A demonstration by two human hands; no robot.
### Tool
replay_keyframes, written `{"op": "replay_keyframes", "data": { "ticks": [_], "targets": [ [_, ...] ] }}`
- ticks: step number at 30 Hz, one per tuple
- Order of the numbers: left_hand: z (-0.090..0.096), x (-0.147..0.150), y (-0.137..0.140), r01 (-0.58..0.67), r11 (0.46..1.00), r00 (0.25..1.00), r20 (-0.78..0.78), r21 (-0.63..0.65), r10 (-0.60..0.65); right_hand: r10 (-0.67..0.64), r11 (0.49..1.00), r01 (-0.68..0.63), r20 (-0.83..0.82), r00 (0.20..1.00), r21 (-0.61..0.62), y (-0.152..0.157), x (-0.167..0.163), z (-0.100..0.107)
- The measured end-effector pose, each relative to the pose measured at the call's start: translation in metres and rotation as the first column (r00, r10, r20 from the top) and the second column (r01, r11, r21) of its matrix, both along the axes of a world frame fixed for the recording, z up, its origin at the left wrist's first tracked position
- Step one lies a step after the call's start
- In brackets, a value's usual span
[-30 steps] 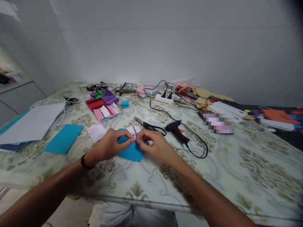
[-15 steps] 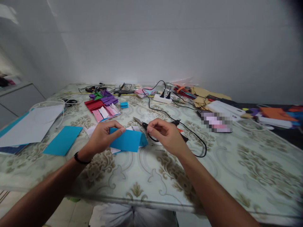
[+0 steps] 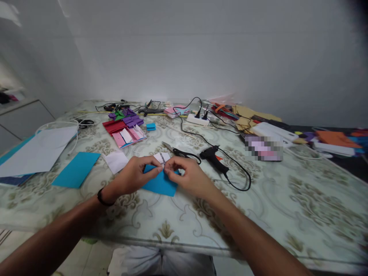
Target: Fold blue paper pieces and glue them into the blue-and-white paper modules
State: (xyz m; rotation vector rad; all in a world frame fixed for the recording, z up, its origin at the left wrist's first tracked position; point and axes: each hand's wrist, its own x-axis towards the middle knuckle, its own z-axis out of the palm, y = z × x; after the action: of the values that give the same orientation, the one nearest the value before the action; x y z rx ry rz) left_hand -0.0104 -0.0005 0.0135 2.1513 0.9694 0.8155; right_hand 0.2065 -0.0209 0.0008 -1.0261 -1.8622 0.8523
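A piece of blue paper (image 3: 161, 186) hangs between my two hands, low over the table. My left hand (image 3: 138, 171) pinches its upper edge between thumb and forefinger. Close beside it, my right hand (image 3: 185, 174) also pinches that edge, the fingertips of both hands almost meeting. Just behind the fingers lies a white piece with a grey stripe (image 3: 162, 158), partly covered. Black-handled scissors (image 3: 184, 153) rest beyond my right hand, blades toward the left. To the right of them lies a black glue gun (image 3: 214, 159) with an orange trigger.
White paper (image 3: 115, 161) and another blue sheet (image 3: 76, 170) lie to the left, near a stack of larger sheets (image 3: 40, 151). Folded coloured papers (image 3: 126, 132) sit farther back. A power strip (image 3: 197, 120) feeds a black cord that loops on the right, near a phone (image 3: 263, 148).
My right hand has moved left from near the scissors to the blue paper and now pinches its edge. My left hand has shifted right with the paper, uncovering the white paper.
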Motion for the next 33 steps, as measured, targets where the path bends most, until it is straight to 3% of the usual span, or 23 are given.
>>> {"op": "replay_keyframes", "data": {
  "ticks": [9,14,21,33],
  "targets": [
    [-0.002,0.002,-0.004,0.097,0.994,0.995,0.007,-0.044,-0.097,0.029,0.998,-0.029,0.004,1.0,0.057,-0.003,-0.006,-0.001],
    [0.002,-0.002,-0.001,0.065,0.998,0.997,0.038,-0.015,-0.064,0.018,0.999,-0.018,-0.005,1.0,0.034,0.0,0.004,0.007],
    [0.008,-0.005,0.001,0.01,0.999,0.996,0.091,-0.038,-0.006,-0.097,0.995,0.097,-0.074,0.993,-0.004,0.004,0.022,0.015],
    [-0.004,-0.002,0.001,0.145,0.976,0.988,-0.025,-0.162,-0.151,0.05,0.998,-0.052,0.064,0.997,0.033,-0.001,-0.002,0.002]
  ]
}}
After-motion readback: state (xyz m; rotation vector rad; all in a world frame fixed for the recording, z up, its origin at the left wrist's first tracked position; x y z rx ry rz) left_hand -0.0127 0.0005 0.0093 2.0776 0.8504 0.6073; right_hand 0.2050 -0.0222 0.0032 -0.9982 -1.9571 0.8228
